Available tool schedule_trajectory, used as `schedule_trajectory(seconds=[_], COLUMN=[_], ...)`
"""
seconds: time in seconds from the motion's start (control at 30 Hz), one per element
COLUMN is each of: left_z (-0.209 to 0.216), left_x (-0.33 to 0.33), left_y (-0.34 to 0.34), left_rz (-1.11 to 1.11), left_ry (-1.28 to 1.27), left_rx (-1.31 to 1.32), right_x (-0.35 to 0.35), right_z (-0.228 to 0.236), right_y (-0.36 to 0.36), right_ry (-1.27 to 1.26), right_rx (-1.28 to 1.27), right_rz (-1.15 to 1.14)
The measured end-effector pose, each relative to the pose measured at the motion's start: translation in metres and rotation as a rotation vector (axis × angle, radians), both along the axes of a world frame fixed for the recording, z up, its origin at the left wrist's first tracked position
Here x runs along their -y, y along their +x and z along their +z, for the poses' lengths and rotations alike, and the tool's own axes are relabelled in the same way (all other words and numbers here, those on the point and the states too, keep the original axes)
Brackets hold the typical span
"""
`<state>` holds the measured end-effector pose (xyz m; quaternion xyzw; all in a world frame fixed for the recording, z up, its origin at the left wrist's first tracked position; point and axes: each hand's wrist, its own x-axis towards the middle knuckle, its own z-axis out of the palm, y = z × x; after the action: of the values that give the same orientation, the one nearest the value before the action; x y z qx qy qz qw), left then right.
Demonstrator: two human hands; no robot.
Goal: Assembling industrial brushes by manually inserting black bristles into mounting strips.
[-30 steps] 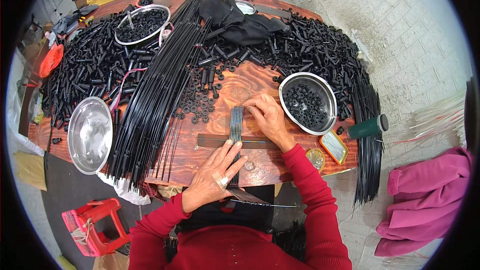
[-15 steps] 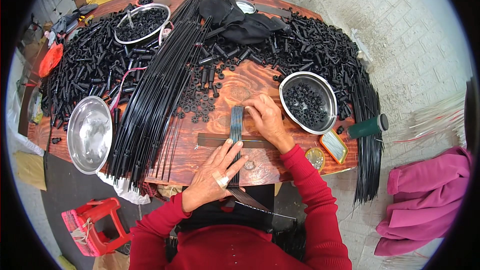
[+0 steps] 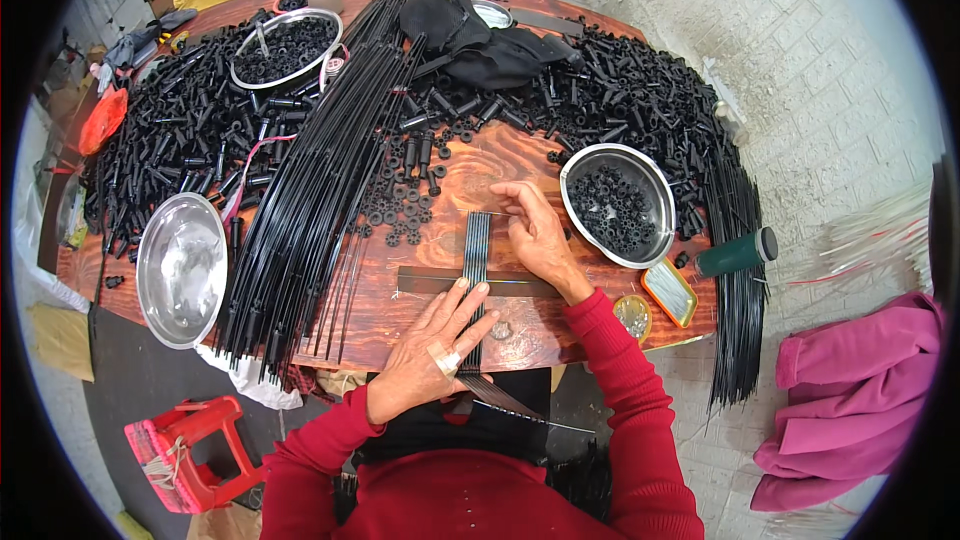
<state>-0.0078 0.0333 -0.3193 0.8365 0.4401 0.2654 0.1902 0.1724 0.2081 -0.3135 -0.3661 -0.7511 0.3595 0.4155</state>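
Flat on the table lies a narrow band of black rods (image 3: 476, 250), side by side, crossing a dark flat bar (image 3: 425, 280). My left hand (image 3: 435, 345), a pale bandage strip on it, presses down over the band with fingers outstretched. The band's near end hangs past the table edge, where a thin metal rod (image 3: 540, 422) runs along it. At the far end, a fine wire (image 3: 494, 213) reaches from the rod ends to my right hand (image 3: 540, 237), whose bent fingers appear pinched on it; the fingertips are partly hidden.
A steel bowl of small black rings (image 3: 660, 195) is right of my hand, near an orange-rimmed tray (image 3: 670, 292), a round dish (image 3: 632, 316) and a green bottle (image 3: 735, 253). Left lie a long rod bundle (image 3: 300, 200) and an oval steel bowl (image 3: 180, 270). Black tubular parts (image 3: 180, 110) heap behind.
My right hand has shifted slightly, its index finger lifting away from the far rod ends. A fine wire now shows between them. My left hand stays in place.
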Motion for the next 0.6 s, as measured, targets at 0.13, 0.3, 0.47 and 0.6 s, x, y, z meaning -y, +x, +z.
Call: schedule_trajectory(seconds=[0.13, 0.3, 0.47, 0.6], left_z=[0.003, 0.003, 0.001, -0.007], left_x=[0.001, 0.001, 0.013, 0.048], left_y=[0.000, 0.002, 0.005, 0.007], left_rz=[-0.004, -0.013, -0.016, -0.068], left_ry=[0.000, 0.027, 0.031, -0.021], left_rx=[-0.020, -0.070, -0.056, -0.073], right_x=[0.006, 0.003, 0.020, 0.054], right_z=[-0.001, -0.001, 0.010, 0.019], right_y=[0.009, -0.005, 0.015, 0.045], right_ry=[0.067, 0.121, 0.302, 0.163], right_rx=[0.230, 0.162, 0.247, 0.227], right_rz=[-0.083, -0.076, -0.108, -0.130])
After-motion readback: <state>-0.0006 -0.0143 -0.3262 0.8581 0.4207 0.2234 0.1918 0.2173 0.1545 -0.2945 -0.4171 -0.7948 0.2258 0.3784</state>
